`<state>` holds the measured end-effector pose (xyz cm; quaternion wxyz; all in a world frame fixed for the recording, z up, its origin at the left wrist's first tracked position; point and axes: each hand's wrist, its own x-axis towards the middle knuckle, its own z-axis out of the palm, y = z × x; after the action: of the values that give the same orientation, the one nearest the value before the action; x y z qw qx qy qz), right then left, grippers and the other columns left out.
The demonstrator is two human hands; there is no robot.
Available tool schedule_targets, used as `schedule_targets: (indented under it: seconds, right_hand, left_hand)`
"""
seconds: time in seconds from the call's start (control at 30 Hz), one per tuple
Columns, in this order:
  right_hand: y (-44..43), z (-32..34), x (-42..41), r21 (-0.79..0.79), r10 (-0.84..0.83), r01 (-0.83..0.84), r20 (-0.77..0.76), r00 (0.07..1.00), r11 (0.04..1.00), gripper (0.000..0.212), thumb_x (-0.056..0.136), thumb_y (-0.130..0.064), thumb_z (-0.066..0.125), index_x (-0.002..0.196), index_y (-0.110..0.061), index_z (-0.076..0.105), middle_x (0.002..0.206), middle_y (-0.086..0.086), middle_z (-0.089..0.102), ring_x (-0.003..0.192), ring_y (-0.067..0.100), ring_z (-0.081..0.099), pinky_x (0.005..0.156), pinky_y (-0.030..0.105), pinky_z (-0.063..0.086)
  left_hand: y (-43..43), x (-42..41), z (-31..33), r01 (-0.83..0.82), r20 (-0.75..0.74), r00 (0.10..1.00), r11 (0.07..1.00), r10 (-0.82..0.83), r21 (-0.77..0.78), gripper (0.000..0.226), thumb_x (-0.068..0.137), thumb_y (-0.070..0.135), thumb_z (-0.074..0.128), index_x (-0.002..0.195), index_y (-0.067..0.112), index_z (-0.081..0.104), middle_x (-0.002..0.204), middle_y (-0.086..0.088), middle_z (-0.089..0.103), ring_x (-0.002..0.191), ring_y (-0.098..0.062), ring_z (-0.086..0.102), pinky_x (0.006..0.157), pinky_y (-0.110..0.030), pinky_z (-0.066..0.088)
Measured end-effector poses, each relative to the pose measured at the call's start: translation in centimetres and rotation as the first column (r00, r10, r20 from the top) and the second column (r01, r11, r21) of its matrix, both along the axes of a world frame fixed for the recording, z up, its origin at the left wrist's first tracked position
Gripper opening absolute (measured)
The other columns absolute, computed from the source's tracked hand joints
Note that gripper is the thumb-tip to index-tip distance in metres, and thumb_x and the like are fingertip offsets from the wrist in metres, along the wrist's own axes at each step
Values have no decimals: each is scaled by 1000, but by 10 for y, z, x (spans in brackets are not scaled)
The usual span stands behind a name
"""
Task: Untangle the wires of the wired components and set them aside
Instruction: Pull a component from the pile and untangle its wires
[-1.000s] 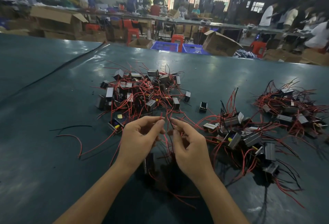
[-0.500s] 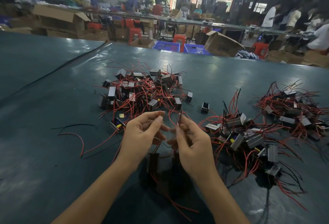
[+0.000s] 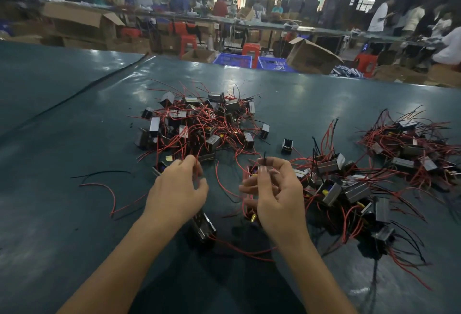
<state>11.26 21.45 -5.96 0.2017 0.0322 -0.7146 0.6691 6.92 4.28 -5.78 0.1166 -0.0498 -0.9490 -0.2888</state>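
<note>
Lying loose at the lower left of the frame, a stray red wire [image 3: 113,200] is seen on the green table [image 3: 62,226]. Right of it, the left hand [image 3: 178,190] is curled, with a thin red lead [image 3: 198,166] apparently pinched at its fingertips; 1 small black component [image 3: 203,226] sits just below it. At centre, a black lead [image 3: 264,157] is pinched upright by the right hand [image 3: 277,189]. A tangled centre pile [image 3: 199,124] lies above the hands, and 2 more piles [image 3: 334,189] are spread to the right. The blocks are judged light and rigid, the leads limp and easily snagged; hold is best taken on a block's body, with the leads drawn out gently.
</note>
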Motion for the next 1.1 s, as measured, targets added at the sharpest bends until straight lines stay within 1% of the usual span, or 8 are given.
schedule_targets:
  seconds: [0.1, 0.2, 0.33, 0.47, 0.57, 0.7, 0.87, 1.1]
  right_hand:
    - [1, -3, 0, 116, 8, -2, -56, 998, 993, 18, 101, -18, 47, 98, -35, 52, 66, 2, 70, 70, 16, 73, 70, 32, 59]
    - [-1, -3, 1, 187, 40, -29, -57, 998, 982, 17, 102, -16, 45, 100, -32, 50, 69, 1, 70, 66, 16, 72, 64, 29, 57]
    - [-4, -3, 3, 218, 71, -72, 12, 997, 973, 17, 103, -12, 40, 114, -21, 51, 92, -3, 68, 54, 15, 68, 49, 19, 49]
    - [-2, -2, 2, 234, 30, -39, 41, 999, 972, 25, 103, -9, 39, 122, -21, 49, 97, -7, 69, 59, 15, 70, 52, 19, 50]
    - [-2, -1, 2, 234, 8, -21, 56, 998, 972, 25, 102, -9, 42, 113, -29, 51, 100, -10, 69, 62, 21, 70, 63, 37, 59]
    - [-1, 0, 1, 215, 6, -20, 64, 998, 976, 34, 100, -7, 46, 99, -40, 54, 100, -12, 67, 56, 18, 70, 58, 41, 60]
    - [-3, -2, 3, 205, 30, -41, 54, 998, 978, 38, 100, -6, 47, 99, -43, 54, 103, -10, 66, 49, 19, 69, 48, 27, 56]
    - [-9, -2, 7, 259, 24, -15, -32, 999, 966, 36, 97, -4, 49, 105, -38, 61, 91, -15, 69, 56, 19, 69, 55, 44, 57]
  left_hand:
    - [-3, 0, 5, -8, 181, 983, 994, 28, -112, 9, 87, 30, 58, 87, 28, 49, 88, -1, 63, 84, -25, 61, 77, -38, 53]
    - [2, 1, 6, 3, 211, 975, 962, -63, 272, 20, 87, 7, 56, 87, 27, 57, 84, 1, 65, 68, -19, 70, 73, -36, 58]
    - [12, 4, 5, 102, 84, 972, 721, -218, 685, 31, 90, -1, 61, 99, 28, 66, 97, 9, 70, 72, -15, 74, 69, -28, 60]
    - [19, 7, 2, 169, -9, 964, 591, -265, 789, 42, 84, 7, 74, 116, 31, 63, 97, 5, 75, 78, -18, 75, 69, -19, 56]
    - [26, 8, 2, 102, 32, 968, 502, -250, 859, 58, 76, 6, 79, 126, 25, 57, 114, 5, 66, 79, -22, 75, 70, -25, 58]
    - [30, 12, 6, 31, 77, 944, 318, -320, 948, 43, 67, 13, 79, 107, 11, 67, 86, -9, 76, 74, -17, 73, 63, -18, 55]
    - [29, 13, 9, 45, 70, 925, 291, -373, 956, 22, 62, 28, 78, 82, 20, 79, 78, -5, 74, 66, -11, 68, 63, -18, 55]
    - [30, 17, 11, 104, 33, 934, 360, -355, 927, 22, 65, 38, 77, 79, 21, 77, 68, 2, 70, 58, -5, 59, 57, -16, 49]
